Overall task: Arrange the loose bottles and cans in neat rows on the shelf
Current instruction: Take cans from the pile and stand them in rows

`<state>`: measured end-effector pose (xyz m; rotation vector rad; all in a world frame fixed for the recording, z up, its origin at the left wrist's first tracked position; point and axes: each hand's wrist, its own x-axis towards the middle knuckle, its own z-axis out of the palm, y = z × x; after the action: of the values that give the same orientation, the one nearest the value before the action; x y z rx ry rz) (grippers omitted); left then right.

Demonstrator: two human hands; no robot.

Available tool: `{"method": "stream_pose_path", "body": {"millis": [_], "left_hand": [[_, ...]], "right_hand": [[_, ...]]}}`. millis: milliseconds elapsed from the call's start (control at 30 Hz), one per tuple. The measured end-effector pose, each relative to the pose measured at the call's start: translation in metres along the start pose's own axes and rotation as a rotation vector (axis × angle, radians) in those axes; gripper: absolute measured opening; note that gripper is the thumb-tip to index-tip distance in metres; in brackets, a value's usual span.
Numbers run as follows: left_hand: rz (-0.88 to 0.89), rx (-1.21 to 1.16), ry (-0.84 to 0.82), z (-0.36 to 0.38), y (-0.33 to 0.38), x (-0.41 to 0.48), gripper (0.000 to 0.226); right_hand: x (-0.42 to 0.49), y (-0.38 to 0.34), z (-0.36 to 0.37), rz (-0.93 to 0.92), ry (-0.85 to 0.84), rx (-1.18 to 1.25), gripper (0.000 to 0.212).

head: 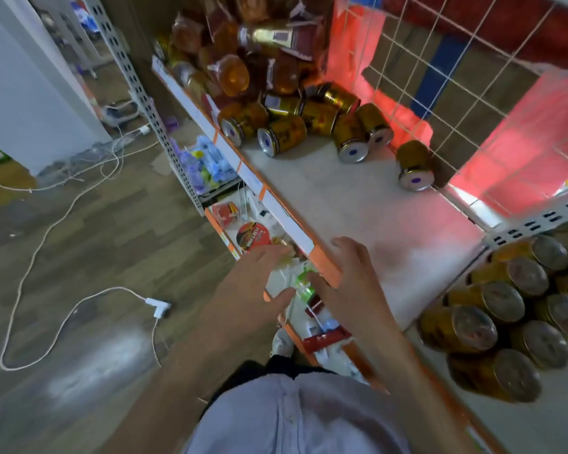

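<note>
At nine o'clock a white cable point(46, 250) loops over the wood floor. Towards twelve o'clock, amber bottles point(233, 73) are heaped against the shelf's far end; they look like plastic under loose wrap, light and a bit slippery, so I would grip each around the body, not the film.

At six o'clock the left hand point(253, 283) hovers in front of the shelf edge, fingers spread and relaxed, holding nothing. Below it, at about seven o'clock on a lower tier, sits a red-and-black noodle cup lid point(253, 239), its print too blurred to read.

The loose cans point(281, 137) lie on their sides from twelve to one o'clock, gold with dark lettering I cannot make out and a blue dot on each base. They are stiff, probably full and fairly heavy, and will roll; hold them round the middle.

The right hand point(351, 283) reaches over the lip of the white shelf point(358, 208), fingers open and empty. At four o'clock the ranked cans point(502, 296) stand close together in rows.
</note>
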<state>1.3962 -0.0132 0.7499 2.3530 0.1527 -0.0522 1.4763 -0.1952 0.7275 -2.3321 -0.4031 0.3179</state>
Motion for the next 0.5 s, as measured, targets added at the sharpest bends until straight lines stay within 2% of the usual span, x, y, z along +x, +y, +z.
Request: {"method": "stream_pose_path", "body": {"millis": [333, 500], "left_hand": [[0.039, -0.034, -0.067, -0.022, 0.001, 0.105, 0.056], [0.008, 0.063, -0.049, -0.047, -0.014, 0.162, 0.058]], "right_hand": [[0.082, -0.003, -0.020, 0.092, 0.096, 0.056, 0.060], [0.121, -0.006, -0.018, 0.130, 0.081, 0.038, 0.065]]}}
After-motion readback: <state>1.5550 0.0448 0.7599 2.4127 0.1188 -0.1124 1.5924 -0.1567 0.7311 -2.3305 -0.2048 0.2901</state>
